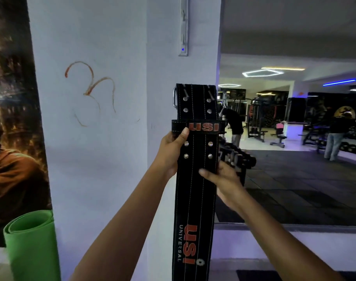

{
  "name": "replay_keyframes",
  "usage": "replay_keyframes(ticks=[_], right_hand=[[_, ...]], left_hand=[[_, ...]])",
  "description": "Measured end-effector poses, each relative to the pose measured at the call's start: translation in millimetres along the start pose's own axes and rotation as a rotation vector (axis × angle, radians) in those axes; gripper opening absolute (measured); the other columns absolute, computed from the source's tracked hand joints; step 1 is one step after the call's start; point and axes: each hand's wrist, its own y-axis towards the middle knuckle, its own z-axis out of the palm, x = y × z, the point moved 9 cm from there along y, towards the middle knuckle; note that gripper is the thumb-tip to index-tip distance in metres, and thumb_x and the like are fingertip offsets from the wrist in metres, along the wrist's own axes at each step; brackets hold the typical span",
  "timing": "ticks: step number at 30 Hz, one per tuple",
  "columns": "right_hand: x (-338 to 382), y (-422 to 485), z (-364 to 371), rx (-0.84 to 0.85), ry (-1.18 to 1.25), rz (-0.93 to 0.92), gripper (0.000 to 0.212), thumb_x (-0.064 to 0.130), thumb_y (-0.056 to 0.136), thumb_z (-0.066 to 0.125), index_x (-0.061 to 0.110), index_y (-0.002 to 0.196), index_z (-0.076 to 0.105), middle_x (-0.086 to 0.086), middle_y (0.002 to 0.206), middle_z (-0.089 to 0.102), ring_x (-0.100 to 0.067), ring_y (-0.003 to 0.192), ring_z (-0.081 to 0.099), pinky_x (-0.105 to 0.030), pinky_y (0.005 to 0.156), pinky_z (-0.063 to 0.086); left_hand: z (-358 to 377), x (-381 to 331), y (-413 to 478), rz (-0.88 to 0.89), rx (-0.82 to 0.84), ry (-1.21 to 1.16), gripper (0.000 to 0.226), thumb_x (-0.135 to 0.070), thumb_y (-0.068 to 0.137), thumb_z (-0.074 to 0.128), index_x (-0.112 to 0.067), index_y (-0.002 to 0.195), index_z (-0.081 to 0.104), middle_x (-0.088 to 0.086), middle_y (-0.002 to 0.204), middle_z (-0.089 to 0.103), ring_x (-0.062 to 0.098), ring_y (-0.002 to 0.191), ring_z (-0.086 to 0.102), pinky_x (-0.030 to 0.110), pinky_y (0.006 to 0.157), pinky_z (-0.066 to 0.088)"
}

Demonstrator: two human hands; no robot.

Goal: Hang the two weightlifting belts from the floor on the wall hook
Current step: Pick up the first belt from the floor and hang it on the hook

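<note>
A black weightlifting belt [195,191] with red "USI" lettering, white stitching and a metal buckle at its top hangs upright in front of a white pillar. My left hand [172,152] grips its left edge just below the keeper loop. My right hand [223,179] holds its right edge a little lower, with the thumb across the front. A grey hook rail [183,27] is fixed vertically on the pillar, well above the belt's top. Only one belt is in view.
A rolled green mat [31,244] stands at the lower left before a dark poster [10,118]. To the right, a large mirror [294,118] shows a dumbbell rack, machines and two people. The white wall [91,138] has a brown scribble.
</note>
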Motion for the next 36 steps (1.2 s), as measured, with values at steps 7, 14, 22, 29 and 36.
replay_keyframes(ticks=[7,14,22,29,36], right_hand=[[-27,-16,4,0.093,0.014,0.069,0.031,-0.002,0.079,0.065,0.009,0.108,0.064,-0.005,0.108,0.070,-0.012,0.097,0.068,-0.023,0.082,0.055],[-82,-49,-3,0.085,-0.118,0.191,0.032,0.000,0.071,0.073,0.015,0.099,0.067,0.002,0.094,0.074,-0.014,0.094,0.069,-0.028,0.087,0.054],[-63,-37,-2,0.059,0.084,0.157,0.025,-0.002,0.075,0.066,0.002,0.099,0.062,-0.003,0.088,0.074,-0.018,0.083,0.070,-0.037,0.081,0.054],[-120,-78,-15,0.084,-0.127,0.324,0.024,-0.006,0.071,0.071,0.007,0.089,0.064,-0.013,0.094,0.072,-0.028,0.089,0.068,-0.050,0.090,0.052],[-47,-43,1,0.063,0.059,0.107,0.022,-0.002,0.077,0.065,0.008,0.096,0.063,0.000,0.079,0.077,-0.014,0.076,0.072,-0.030,0.069,0.058]], left_hand=[[-3,-9,-2,0.006,0.003,-0.033,0.023,-0.026,0.095,0.050,-0.012,0.108,0.062,0.005,0.099,0.070,0.022,0.092,0.068,0.035,0.081,0.057],[-9,-21,-8,0.008,0.018,-0.072,0.019,-0.026,0.094,0.051,-0.016,0.104,0.064,0.003,0.096,0.070,0.020,0.087,0.069,0.033,0.072,0.058],[-14,-23,-15,-0.009,-0.002,-0.102,0.024,-0.027,0.094,0.050,-0.014,0.112,0.061,0.002,0.098,0.070,0.020,0.088,0.069,0.033,0.072,0.058],[-18,-12,-25,-0.043,-0.014,-0.136,0.021,-0.026,0.094,0.051,-0.014,0.109,0.062,0.001,0.090,0.070,0.018,0.079,0.069,0.025,0.057,0.056],[-16,-7,-21,-0.047,-0.009,-0.115,0.018,-0.025,0.094,0.052,-0.015,0.105,0.063,0.003,0.092,0.070,0.018,0.080,0.070,0.030,0.064,0.059]])
